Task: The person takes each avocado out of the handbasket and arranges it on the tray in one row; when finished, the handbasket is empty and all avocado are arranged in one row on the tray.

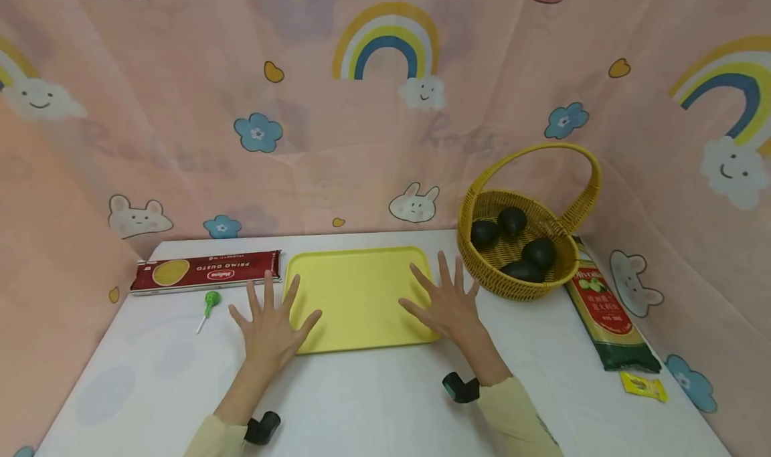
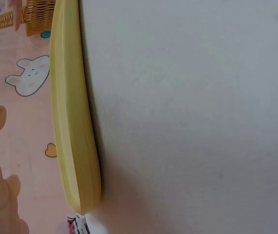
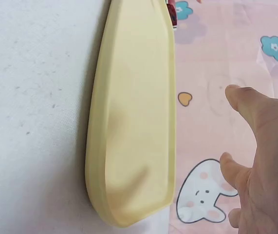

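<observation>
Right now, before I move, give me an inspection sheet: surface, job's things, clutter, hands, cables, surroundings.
Surface: flat white tabletop.
Job's things: yellow rectangular tray, lying flat.
Clutter: round yellow woven basket with four dark oval fruits; long red packet; round green lollipop; green-and-red packet; small yellow wrapped sweet.
Hands: left hand and right hand near the tray's ends, fingers spread, holding nothing.
Cables: nothing seen.
Surroundings: pink cloth printed with rainbows.

Left of the shallow yellow rectangular tray (image 1: 361, 290), the long flat dark-red packet (image 1: 207, 271) reads, upside down, "PRIMO GUSTO", "Melissa" and, smaller, "SPAGHETTI". Right of the tray, the long green, gold and red packet (image 1: 611, 310) bears what looks like "Olivoila" above small, blurred Chinese characters.
</observation>
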### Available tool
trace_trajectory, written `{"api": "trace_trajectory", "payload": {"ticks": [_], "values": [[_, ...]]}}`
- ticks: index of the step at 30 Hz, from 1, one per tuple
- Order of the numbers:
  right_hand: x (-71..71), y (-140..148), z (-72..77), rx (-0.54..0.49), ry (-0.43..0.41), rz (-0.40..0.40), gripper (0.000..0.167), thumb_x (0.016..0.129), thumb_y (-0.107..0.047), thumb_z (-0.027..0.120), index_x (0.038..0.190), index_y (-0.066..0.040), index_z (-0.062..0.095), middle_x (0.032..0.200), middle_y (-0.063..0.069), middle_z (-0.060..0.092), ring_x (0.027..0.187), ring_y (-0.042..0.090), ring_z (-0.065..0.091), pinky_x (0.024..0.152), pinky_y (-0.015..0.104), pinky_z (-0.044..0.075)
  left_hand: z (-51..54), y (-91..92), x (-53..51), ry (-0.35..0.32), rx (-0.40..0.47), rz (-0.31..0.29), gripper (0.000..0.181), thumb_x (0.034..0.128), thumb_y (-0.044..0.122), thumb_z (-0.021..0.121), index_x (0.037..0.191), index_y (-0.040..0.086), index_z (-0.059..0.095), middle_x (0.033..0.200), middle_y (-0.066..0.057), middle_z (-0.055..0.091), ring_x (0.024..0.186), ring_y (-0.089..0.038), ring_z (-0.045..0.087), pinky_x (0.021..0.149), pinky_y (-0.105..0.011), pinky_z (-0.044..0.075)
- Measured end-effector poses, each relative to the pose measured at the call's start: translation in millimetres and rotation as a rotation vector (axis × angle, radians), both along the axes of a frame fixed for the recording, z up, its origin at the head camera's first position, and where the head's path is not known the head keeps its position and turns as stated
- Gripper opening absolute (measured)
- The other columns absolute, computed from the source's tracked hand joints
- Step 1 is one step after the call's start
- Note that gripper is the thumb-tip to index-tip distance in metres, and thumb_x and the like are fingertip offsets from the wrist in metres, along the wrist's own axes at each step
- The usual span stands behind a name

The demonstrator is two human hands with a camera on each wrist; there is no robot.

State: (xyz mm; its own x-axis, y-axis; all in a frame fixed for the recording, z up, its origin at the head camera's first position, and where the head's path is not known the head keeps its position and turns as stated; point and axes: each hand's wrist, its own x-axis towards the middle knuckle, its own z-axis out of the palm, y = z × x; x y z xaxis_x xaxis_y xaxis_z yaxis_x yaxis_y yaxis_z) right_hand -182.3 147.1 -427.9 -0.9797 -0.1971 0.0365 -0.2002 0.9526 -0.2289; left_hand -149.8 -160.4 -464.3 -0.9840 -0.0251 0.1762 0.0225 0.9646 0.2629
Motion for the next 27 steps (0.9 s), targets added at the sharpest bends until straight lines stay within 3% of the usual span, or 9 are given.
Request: {"api": "trace_trajectory", "payload": {"ticks": [9,12,15,18,21,25,27], "values": [[14.8,9.3,0.7,-0.019,0.044,0.025,0.074,0.087,-0.067,0.048,0.150,-0.031,0.033,0.159,0.020,0.005,0.142,0.048,-0.004,0.099,0.080,0.013,1.8,1.3,16.8,-0.005,0.015,-0.061,0.082,0.0844,0.068,0.051,0.151,0.025,0.030,0.159,-0.019,0.005,0.140,-0.052,-0.001,0.098,-0.081,0.002],[19.9,13.1,1.1,-0.035,0.056,0.034,0.074,0.087,-0.066,0.049,0.150,-0.031,0.032,0.159,0.020,0.006,0.142,0.047,-0.003,0.099,0.080,0.015,2.9,-1.0,21.4,-0.019,0.053,-0.106,0.080,0.0861,0.065,0.051,0.151,0.025,0.030,0.159,-0.020,0.008,0.140,-0.053,0.004,0.100,-0.080,0.006],[24.9,18.6,0.4,-0.049,0.073,0.038,0.074,0.087,-0.066,0.050,0.150,-0.032,0.032,0.159,0.021,0.006,0.142,0.047,-0.001,0.100,0.079,0.017,3.7,-7.2,23.5,-0.076,0.139,-0.156,0.077,0.0883,0.059,0.055,0.152,0.023,0.029,0.158,-0.022,0.010,0.139,-0.053,0.008,0.102,-0.077,0.014],[29.2,25.5,-0.8,-0.079,0.093,0.043,0.073,0.088,-0.065,0.050,0.149,-0.031,0.034,0.159,0.021,0.007,0.142,0.048,0.001,0.100,0.078,0.017,4.7,-16.9,21.8,-0.165,0.225,-0.186,0.076,0.0883,0.053,0.060,0.150,0.019,0.033,0.158,-0.022,0.011,0.140,-0.052,0.010,0.100,-0.073,0.027],[33.0,32.3,-0.3,-0.111,0.098,0.039,0.070,0.090,-0.062,0.050,0.149,-0.029,0.035,0.159,0.021,0.009,0.142,0.048,0.004,0.102,0.076,0.018,5.9,-27.7,17.1,-0.212,0.254,-0.220,0.074,0.0848,0.047,0.069,0.144,0.011,0.044,0.156,-0.025,0.016,0.138,-0.051,0.019,0.097,-0.069,0.036],[36.3,41.3,4.0,-0.183,0.062,0.023,0.064,0.095,-0.056,0.047,0.150,-0.027,0.033,0.158,0.021,0.010,0.141,0.049,0.007,0.101,0.075,0.023,6.3,-40.2,9.5,-0.201,0.297,-0.297,0.068,0.0740,0.034,0.082,0.128,0.001,0.060,0.149,-0.030,0.030,0.130,-0.051,0.035,0.102,-0.061,0.037],[37.2,45.9,7.7,-0.245,0.025,0.011,0.062,0.097,-0.052,0.045,0.151,-0.027,0.030,0.158,0.021,0.010,0.142,0.048,0.007,0.098,0.077,0.025,5.4,-44.6,6.3,-0.206,0.325,-0.329,0.066,0.0684,0.029,0.087,0.122,-0.001,0.064,0.146,-0.031,0.035,0.124,-0.049,0.045,0.099,-0.054,0.044]]}}
